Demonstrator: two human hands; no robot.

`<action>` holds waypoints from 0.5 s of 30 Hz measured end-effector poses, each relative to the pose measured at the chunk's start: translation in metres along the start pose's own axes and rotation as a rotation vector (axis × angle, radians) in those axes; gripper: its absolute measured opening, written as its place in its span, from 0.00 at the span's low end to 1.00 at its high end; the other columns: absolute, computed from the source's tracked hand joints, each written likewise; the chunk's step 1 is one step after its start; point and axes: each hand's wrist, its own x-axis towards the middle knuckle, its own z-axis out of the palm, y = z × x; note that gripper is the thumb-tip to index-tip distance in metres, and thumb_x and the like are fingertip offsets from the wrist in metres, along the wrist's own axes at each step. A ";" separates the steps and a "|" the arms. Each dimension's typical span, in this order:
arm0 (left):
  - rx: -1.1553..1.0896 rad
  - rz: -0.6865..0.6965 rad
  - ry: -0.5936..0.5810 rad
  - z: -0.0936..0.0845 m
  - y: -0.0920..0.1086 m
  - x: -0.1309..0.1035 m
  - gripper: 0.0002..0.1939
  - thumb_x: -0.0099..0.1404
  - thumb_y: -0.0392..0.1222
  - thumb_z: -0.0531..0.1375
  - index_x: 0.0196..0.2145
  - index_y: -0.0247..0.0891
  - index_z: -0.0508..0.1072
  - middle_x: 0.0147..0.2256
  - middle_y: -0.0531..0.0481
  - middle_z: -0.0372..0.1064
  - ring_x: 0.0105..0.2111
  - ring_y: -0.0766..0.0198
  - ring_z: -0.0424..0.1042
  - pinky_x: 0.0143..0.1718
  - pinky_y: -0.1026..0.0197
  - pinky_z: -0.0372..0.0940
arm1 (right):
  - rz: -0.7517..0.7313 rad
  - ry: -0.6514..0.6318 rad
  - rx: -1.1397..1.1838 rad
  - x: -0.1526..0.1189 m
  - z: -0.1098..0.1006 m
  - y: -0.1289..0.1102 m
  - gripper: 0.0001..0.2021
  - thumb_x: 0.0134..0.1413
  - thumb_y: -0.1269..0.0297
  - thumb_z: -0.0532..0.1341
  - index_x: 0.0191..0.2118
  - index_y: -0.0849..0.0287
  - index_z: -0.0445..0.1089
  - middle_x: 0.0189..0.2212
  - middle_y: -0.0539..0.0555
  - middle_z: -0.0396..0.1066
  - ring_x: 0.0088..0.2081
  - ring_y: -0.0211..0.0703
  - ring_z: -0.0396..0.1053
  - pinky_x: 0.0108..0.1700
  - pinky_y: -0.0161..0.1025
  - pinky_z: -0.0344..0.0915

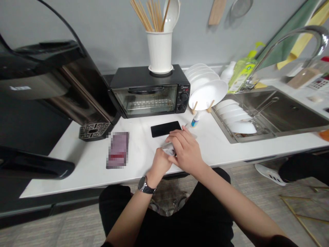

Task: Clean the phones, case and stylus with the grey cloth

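Observation:
My left hand (pixel 161 162), with a watch on its wrist, is closed around a small whitish, partly see-through object (pixel 168 148) just over the counter's front. My right hand (pixel 187 151) bends its fingers over the same object from above, hiding most of it, so its kind cannot be made out. Just beyond the hands lies a black smartphone (pixel 164 129), screen up. A small white bottle with a blue label (pixel 195 120) stands upright past my right fingertips. Something clear and pale (pixel 192 135) lies partly hidden beside the right hand.
A blurred purple item (pixel 118 151) lies left on the white counter (pixel 89 175), near a black drink machine (pixel 95 128). Behind are a toaster oven (pixel 149 96), a chopstick holder (pixel 159 49) and racked plates (pixel 208 94). A sink (pixel 282 120) is at right; another person's shoe (pixel 269 174) shows below.

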 end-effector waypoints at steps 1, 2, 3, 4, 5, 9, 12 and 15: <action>0.007 0.003 0.008 0.002 0.000 -0.001 0.12 0.65 0.28 0.53 0.29 0.38 0.71 0.27 0.45 0.74 0.28 0.57 0.75 0.31 0.59 0.68 | -0.068 -0.017 -0.011 0.000 0.000 0.001 0.10 0.68 0.63 0.57 0.48 0.61 0.70 0.44 0.61 0.77 0.51 0.53 0.73 0.67 0.58 0.62; 0.017 0.004 0.019 0.003 -0.001 -0.003 0.12 0.66 0.27 0.52 0.30 0.37 0.72 0.28 0.44 0.74 0.30 0.55 0.76 0.33 0.58 0.69 | -0.141 -0.032 -0.010 0.000 0.000 0.002 0.09 0.68 0.66 0.56 0.49 0.61 0.71 0.45 0.60 0.78 0.51 0.51 0.73 0.67 0.55 0.63; 0.028 0.004 0.029 0.004 -0.001 -0.004 0.12 0.66 0.27 0.52 0.32 0.36 0.72 0.30 0.42 0.75 0.33 0.53 0.77 0.35 0.56 0.70 | -0.209 -0.045 0.003 0.000 0.000 0.004 0.10 0.69 0.70 0.55 0.50 0.60 0.71 0.47 0.58 0.78 0.51 0.49 0.74 0.66 0.53 0.64; 0.039 0.005 0.038 0.005 -0.001 -0.005 0.11 0.66 0.27 0.51 0.33 0.36 0.72 0.32 0.41 0.75 0.35 0.52 0.77 0.37 0.55 0.71 | -0.265 -0.061 0.023 0.001 -0.001 0.006 0.11 0.69 0.72 0.55 0.52 0.60 0.71 0.48 0.57 0.78 0.52 0.47 0.74 0.65 0.51 0.65; 0.048 0.008 0.043 0.005 -0.002 -0.005 0.12 0.66 0.27 0.51 0.33 0.36 0.72 0.32 0.41 0.76 0.37 0.51 0.78 0.39 0.54 0.71 | -0.301 -0.084 0.042 0.002 -0.003 0.009 0.13 0.69 0.73 0.54 0.54 0.59 0.70 0.50 0.57 0.78 0.53 0.46 0.74 0.65 0.50 0.66; 0.056 0.029 0.030 0.001 -0.002 -0.002 0.10 0.64 0.27 0.54 0.33 0.37 0.73 0.32 0.43 0.77 0.36 0.52 0.78 0.41 0.55 0.73 | -0.172 -0.149 0.049 0.009 -0.012 0.021 0.17 0.70 0.60 0.59 0.59 0.62 0.68 0.48 0.60 0.78 0.48 0.52 0.74 0.53 0.50 0.71; 0.060 0.030 0.006 -0.002 -0.002 0.002 0.09 0.62 0.28 0.56 0.33 0.37 0.74 0.31 0.44 0.77 0.33 0.54 0.78 0.38 0.56 0.73 | 0.045 -0.166 0.022 0.011 -0.019 0.027 0.17 0.64 0.49 0.64 0.45 0.61 0.72 0.39 0.58 0.77 0.39 0.52 0.73 0.39 0.46 0.69; 0.055 0.023 -0.011 -0.004 -0.001 0.004 0.09 0.61 0.27 0.56 0.33 0.36 0.74 0.29 0.44 0.76 0.30 0.54 0.77 0.34 0.57 0.72 | 0.165 -0.174 -0.036 0.010 -0.021 0.026 0.16 0.62 0.48 0.64 0.35 0.57 0.70 0.33 0.56 0.73 0.35 0.50 0.69 0.36 0.44 0.67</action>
